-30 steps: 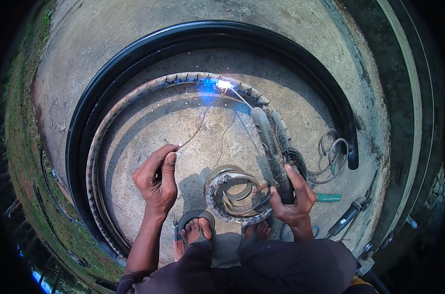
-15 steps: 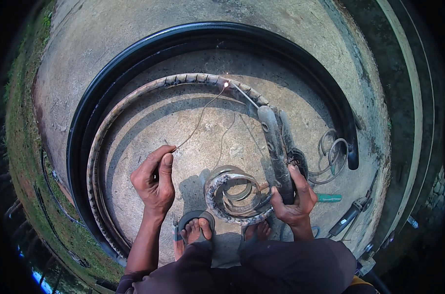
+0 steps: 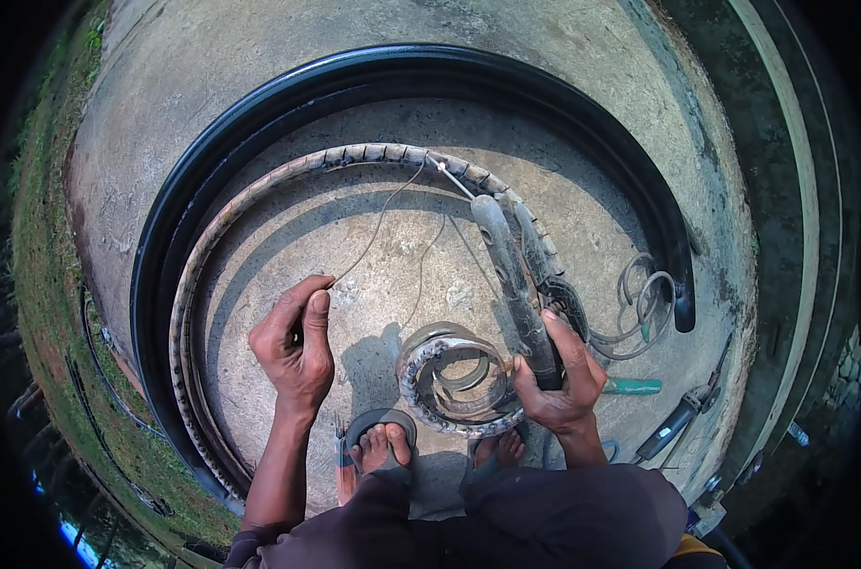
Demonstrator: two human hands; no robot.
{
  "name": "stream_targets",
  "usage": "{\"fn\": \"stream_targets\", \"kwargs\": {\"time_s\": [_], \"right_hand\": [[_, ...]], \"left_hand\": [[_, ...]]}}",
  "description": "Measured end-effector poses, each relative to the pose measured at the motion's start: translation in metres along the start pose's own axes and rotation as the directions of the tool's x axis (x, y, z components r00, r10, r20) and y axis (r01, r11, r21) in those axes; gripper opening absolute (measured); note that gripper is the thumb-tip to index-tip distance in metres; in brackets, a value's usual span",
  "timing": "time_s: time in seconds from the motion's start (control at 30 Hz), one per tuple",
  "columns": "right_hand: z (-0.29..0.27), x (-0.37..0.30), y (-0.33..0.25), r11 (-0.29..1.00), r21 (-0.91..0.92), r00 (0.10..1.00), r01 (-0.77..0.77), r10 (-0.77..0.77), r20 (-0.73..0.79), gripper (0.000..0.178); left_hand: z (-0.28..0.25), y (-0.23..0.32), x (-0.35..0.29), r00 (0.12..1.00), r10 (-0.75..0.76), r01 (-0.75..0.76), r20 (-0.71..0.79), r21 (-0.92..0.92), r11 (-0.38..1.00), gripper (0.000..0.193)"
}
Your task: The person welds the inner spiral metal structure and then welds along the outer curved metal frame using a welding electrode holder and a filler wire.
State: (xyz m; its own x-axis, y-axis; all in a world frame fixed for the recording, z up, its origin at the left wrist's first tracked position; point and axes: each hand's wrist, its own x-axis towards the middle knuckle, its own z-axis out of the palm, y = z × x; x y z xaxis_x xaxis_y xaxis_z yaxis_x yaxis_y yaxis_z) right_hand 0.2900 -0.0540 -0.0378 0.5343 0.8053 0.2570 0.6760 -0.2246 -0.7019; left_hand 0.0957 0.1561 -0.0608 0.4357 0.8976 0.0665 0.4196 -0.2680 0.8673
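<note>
A pale curved metal bar (image 3: 288, 167) with many slits arcs over the concrete in front of me. My left hand (image 3: 297, 346) pinches the end of a thin wire (image 3: 381, 223), whose far end reaches the bar near its top. My right hand (image 3: 563, 384) is closed round the dark, worn handle of a welding electrode holder (image 3: 511, 275). From it projects a pale welding electrode (image 3: 457, 182); its tip is at the bar, close to the wire's end, with a small bright spot there.
A thick black curved tube (image 3: 259, 104) surrounds the bar. Between my feet and the bar lies a slitted coil (image 3: 421, 375). To the right are looped cable (image 3: 653, 294), a green handle (image 3: 634, 386) and an angle grinder (image 3: 675, 424). Grass (image 3: 51, 313) borders the concrete at left.
The bright glow has shrunk to a small spot. My right hand and the electrode holder have shifted left and slightly up; the wire's far end has moved slightly left.
</note>
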Motion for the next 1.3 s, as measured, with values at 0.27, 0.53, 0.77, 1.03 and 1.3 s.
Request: {"fn": "stream_targets", "kwargs": {"time_s": [0.27,0.53,0.77,1.03,1.3], "right_hand": [[0.0018,-0.0008,-0.0005,1.000,0.001,1.000,-0.014,0.014,0.012,0.062],[0.0008,-0.0009,0.0006,1.000,-0.001,1.000,-0.018,0.018,0.016,0.062],[0.0027,0.0001,-0.0008,0.999,0.014,0.999,-0.034,0.034,0.023,0.061],[0.0017,-0.0002,-0.0001,1.000,-0.011,1.000,-0.023,0.024,0.016,0.062],[0.0020,0.0019,0.0002,1.000,0.006,1.000,0.006,-0.006,-0.013,0.062]], "left_hand": [[0.0002,-0.0019,0.0002,1.000,0.003,-0.003,0.001,0.011,1.000,0.013],[0.0016,-0.0016,0.0013,1.000,-0.003,0.003,0.008,0.006,1.000,0.013],[0.0004,-0.0037,0.0009,1.000,0.022,-0.022,0.003,0.008,1.000,0.013],[0.0019,-0.0022,0.0004,1.000,0.011,-0.011,0.001,0.012,1.000,0.013],[0.0005,0.0027,-0.0026,1.000,-0.013,0.013,0.020,-0.020,1.000,0.014]]}}
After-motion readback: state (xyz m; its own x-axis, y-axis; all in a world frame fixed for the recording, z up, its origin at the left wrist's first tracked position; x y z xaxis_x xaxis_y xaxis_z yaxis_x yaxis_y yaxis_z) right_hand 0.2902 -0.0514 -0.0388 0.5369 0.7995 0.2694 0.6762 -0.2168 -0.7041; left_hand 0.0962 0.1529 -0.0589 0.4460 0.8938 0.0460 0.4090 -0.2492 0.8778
